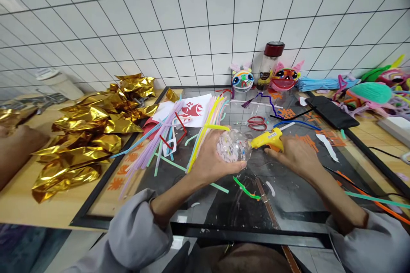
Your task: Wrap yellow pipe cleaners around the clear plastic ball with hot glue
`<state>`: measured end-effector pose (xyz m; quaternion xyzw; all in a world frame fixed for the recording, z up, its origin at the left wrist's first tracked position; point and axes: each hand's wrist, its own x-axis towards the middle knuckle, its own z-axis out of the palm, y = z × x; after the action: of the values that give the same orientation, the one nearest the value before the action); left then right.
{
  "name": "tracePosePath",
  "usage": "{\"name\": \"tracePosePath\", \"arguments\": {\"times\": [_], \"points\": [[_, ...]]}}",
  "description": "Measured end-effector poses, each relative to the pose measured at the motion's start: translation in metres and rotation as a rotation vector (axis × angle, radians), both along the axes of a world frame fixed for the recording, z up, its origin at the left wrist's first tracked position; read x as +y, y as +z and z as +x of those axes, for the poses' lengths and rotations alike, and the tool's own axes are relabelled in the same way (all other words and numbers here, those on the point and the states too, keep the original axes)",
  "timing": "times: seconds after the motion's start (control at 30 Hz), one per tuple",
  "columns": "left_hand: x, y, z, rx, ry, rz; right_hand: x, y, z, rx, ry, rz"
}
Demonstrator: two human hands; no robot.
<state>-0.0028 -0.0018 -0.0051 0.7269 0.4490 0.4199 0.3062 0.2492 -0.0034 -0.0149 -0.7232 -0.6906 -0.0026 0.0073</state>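
A clear plastic ball [233, 146] with bits of coloured filling sits in my left hand [208, 153], whose fingers curl around its near and left sides. A yellow pipe cleaner [218, 127] lies along the top of the ball. My right hand [296, 153] grips a yellow glue gun [268, 138], its nozzle pointing left at the ball's right side; whether the tip touches cannot be told. A white glue stick [287, 127] sticks out of the gun's back. Below the ball, a green pipe cleaner [246, 188] lies on the dark glass top [208, 209].
Pastel pipe cleaners [150, 145] and a paper with a red cut-out [195, 111] lie left. Red-handled scissors [257, 123] are behind the ball. Decorated balls [242, 80] and a bottle [269, 66] stand by the wall. Gold foil [92, 119] and another person's hand [22, 145] are far left.
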Motion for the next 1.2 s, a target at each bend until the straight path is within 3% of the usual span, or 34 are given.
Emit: {"name": "tracePosePath", "arguments": {"times": [0.07, 0.13, 0.2, 0.3, 0.43, 0.53, 0.63, 0.8, 0.97, 1.2], "points": [[-0.001, 0.001, 0.001, 0.037, -0.007, 0.006, -0.003, 0.001, 0.004, -0.122, 0.059, 0.063], [-0.001, 0.001, 0.002, 0.067, -0.013, 0.015, -0.007, 0.004, 0.005, -0.166, 0.128, 0.224], [-0.001, 0.001, 0.002, 0.086, -0.028, 0.035, -0.012, 0.013, -0.001, -0.063, 0.254, 0.465], [-0.002, 0.0, 0.003, 0.106, -0.052, 0.083, -0.023, 0.038, -0.027, 0.273, 0.569, 0.763], [-0.004, -0.003, 0.003, 0.119, -0.075, 0.091, -0.03, 0.074, -0.068, 0.353, 0.771, 0.8], [-0.006, -0.002, 0.004, 0.125, -0.101, 0.09, -0.024, 0.085, -0.081, 0.33, 0.871, 0.751], [-0.007, 0.0, 0.004, 0.129, -0.076, 0.098, -0.019, 0.083, -0.078, 0.417, 0.838, 0.733], [-0.007, 0.005, 0.005, 0.104, -0.073, 0.057, -0.026, 0.072, -0.069, 0.766, 0.684, 0.691], [-0.007, 0.006, 0.006, 0.087, -0.048, 0.049, -0.035, 0.058, -0.067, 0.888, 0.612, 0.714], [-0.008, 0.003, 0.005, 0.072, -0.064, 0.087, -0.039, 0.043, -0.067, 0.91, 0.717, 0.749]]}}
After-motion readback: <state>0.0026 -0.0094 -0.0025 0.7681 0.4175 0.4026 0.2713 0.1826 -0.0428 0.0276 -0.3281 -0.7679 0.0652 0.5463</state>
